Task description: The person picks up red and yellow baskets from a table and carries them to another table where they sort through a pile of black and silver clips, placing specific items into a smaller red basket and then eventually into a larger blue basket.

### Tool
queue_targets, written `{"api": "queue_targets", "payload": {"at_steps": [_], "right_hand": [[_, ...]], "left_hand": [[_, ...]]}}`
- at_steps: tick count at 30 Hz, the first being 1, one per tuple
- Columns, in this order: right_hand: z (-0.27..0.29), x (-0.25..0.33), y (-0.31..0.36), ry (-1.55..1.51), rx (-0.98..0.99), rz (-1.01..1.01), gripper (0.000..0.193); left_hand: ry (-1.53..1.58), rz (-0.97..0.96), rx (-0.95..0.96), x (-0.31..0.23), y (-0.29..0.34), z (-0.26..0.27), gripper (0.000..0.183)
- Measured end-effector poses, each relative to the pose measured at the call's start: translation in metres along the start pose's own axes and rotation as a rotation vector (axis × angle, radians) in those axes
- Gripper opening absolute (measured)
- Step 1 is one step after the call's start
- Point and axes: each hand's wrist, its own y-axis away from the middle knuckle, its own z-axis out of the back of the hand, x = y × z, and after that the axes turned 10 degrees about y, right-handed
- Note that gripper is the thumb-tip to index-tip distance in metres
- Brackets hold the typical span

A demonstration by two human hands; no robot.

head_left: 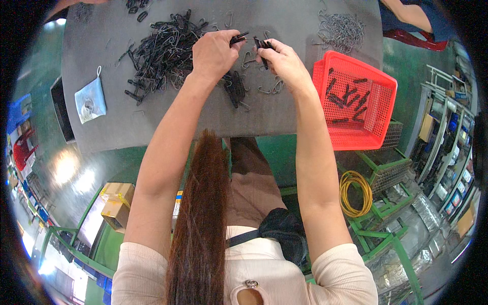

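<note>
Over the grey table [274, 109], my two hands are raised close together. My left hand [213, 53] pinches a small black plastic piece [238, 38], and a thin metal wire shows at its tip, toward the other hand. Between the fingers of my right hand [285, 63] are several slim black plastic pieces [264, 48]. Beside my left hand lies a heap of black plastic pieces with wire hooks [165, 51]. A smaller cluster of black pieces [235, 87] rests below my hands, with loose metal hooks [247, 62] scattered around.
A red perforated basket [384, 109] with several black pieces inside stands at the table's right edge. Behind it is a pile of silver hooks [341, 31]. A light-blue face mask [91, 104] lies at left. Another person's arm [410, 14] shows at the upper right.
</note>
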Motion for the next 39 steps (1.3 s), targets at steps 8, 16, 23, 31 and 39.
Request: {"api": "queue_targets", "payload": {"at_steps": [8,16,23,31,39], "right_hand": [[-0.008,0.009,0.009,-0.093,-0.101,0.032,0.022],[-0.006,-0.006,-0.007,-0.891,-0.047,-0.083,0.014],[0.0,-0.028,-0.013,-0.942,-0.19,0.009,0.022],[0.007,-0.015,-0.011,-1.051,-0.169,0.083,0.022],[0.028,-0.013,0.039,0.251,-0.483,-0.059,0.03]], "left_hand": [[0.31,0.11,-0.019,0.008,0.006,-0.007,0.025],[0.505,0.244,-0.128,0.018,0.013,-0.018,0.028],[0.882,0.361,0.212,0.013,0.033,-0.025,0.027],[0.514,0.245,0.258,-0.002,0.036,-0.042,0.031],[1.058,0.696,0.11,-0.02,0.021,-0.027,0.024]]}}
